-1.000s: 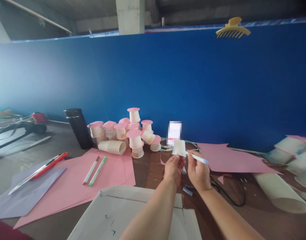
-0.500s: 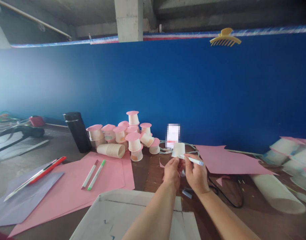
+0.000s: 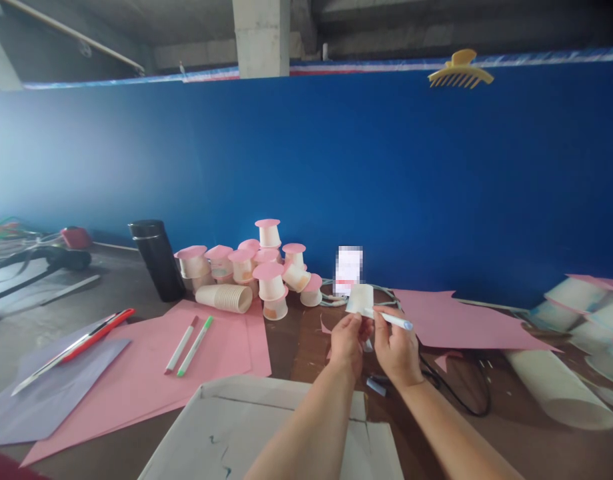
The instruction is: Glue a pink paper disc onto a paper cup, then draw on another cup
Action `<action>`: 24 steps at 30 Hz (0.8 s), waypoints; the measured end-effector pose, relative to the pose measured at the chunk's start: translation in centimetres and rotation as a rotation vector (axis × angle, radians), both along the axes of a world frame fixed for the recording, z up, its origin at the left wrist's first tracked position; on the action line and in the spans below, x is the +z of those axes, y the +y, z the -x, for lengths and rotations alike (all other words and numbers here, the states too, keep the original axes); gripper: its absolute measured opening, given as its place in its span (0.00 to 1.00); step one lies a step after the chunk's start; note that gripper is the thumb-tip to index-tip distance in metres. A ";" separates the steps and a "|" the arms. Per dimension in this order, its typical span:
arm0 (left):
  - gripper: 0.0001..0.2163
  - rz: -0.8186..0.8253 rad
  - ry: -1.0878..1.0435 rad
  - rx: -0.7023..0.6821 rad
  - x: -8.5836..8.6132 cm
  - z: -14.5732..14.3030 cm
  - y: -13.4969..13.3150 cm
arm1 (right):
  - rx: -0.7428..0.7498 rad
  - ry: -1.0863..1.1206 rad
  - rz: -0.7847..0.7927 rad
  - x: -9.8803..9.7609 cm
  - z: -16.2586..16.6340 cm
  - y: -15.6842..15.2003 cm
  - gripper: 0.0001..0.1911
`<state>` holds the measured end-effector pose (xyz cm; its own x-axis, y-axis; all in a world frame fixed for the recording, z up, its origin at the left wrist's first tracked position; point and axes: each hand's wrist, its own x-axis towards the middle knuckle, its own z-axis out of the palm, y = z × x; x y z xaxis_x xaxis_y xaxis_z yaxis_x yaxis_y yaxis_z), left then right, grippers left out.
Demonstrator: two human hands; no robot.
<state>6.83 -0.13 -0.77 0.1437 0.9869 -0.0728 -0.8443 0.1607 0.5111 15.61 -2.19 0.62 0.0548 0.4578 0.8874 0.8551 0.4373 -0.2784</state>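
Observation:
My left hand (image 3: 347,343) is closed on the lower edge of a small white paper cup (image 3: 360,297), held upside down above the table. In my right hand (image 3: 399,347) is a white marker (image 3: 395,321) with a pale blue end, its tip side against the cup's lower rim. My right fingertips are close beside my left ones. Below my hands a blue pen cap (image 3: 376,387) lies on the brown tabletop. What the marker has drawn on the cup is too faint to make out.
Paper cups with pink discs (image 3: 269,271) stand stacked at centre left, beside nested cups (image 3: 223,298) and a black flask (image 3: 157,260). Two markers (image 3: 195,347) and a red cutter (image 3: 99,335) lie on paper sheets. A white box (image 3: 246,427) sits in front. More cups (image 3: 571,293) are at right.
The view has shifted slightly, moving everything a little to the right. My hands keep their hold on the cup and the marker, with hardly any other motion.

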 end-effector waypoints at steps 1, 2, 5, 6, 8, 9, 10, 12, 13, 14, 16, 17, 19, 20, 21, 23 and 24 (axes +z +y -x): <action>0.12 0.002 0.005 0.001 0.0 0.0 0.0 | 0.003 -0.005 -0.001 0.0 0.0 0.0 0.08; 0.12 0.005 0.008 0.001 0.0 0.0 0.0 | 0.005 -0.006 0.002 0.0 0.0 0.0 0.08; 0.12 0.008 0.004 -0.002 0.0 0.0 0.0 | 0.002 -0.005 0.009 0.1 0.1 0.0 0.09; 0.11 0.008 0.001 -0.002 0.0 0.0 0.0 | 0.003 -0.009 0.011 0.1 0.1 0.0 0.09; 0.10 0.017 -0.004 -0.002 0.1 0.0 -0.1 | 0.009 -0.011 0.011 0.1 0.1 0.0 0.09; 0.09 0.026 -0.008 -0.004 0.2 0.1 -0.1 | 0.010 -0.004 0.010 0.1 0.1 -0.1 0.09; 0.08 0.041 -0.014 -0.006 0.3 0.1 -0.1 | 0.009 0.009 0.008 0.1 0.0 -0.1 0.09; 0.06 0.083 -0.032 -0.008 0.6 0.3 -0.3 | 0.005 0.041 0.007 0.1 0.0 -0.1 0.09; 0.05 0.106 -0.043 -0.007 0.7 0.4 -0.3 | 0.004 0.054 0.008 0.1 -0.1 -0.1 0.09; 0.04 0.124 -0.055 -0.006 0.8 0.5 -0.4 | 0.005 0.063 0.011 0.1 -0.1 -0.1 0.09; 0.03 0.141 -0.072 -0.005 0.9 0.7 -0.5 | 0.009 0.071 0.017 0.1 -0.1 -0.1 0.10; 0.03 0.139 -0.077 -0.007 0.9 0.7 -0.5 | 0.011 0.072 0.018 0.1 -0.1 0.0 0.10; 0.04 0.131 -0.080 -0.013 0.9 0.7 -0.5 | 0.014 0.068 0.023 0.1 -0.1 0.0 0.10; 0.04 0.129 -0.081 -0.015 0.9 0.7 -0.5 | 0.013 0.065 0.026 0.1 -0.1 0.0 0.10; 0.04 0.127 -0.082 -0.017 0.9 0.7 -0.5 | 0.011 0.060 0.028 0.1 0.0 0.0 0.10; 0.04 0.123 -0.081 -0.018 0.8 0.6 -0.4 | 0.006 0.048 0.031 0.1 0.0 0.0 0.11; 0.04 0.118 -0.080 -0.017 0.7 0.5 -0.4 | 0.002 0.041 0.032 0.0 0.0 -0.1 0.10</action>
<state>6.28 -0.50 -0.03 0.1705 0.9696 -0.1758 -0.8782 0.2304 0.4191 15.58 -2.25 0.64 0.0896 0.4864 0.8691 0.8417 0.4296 -0.3272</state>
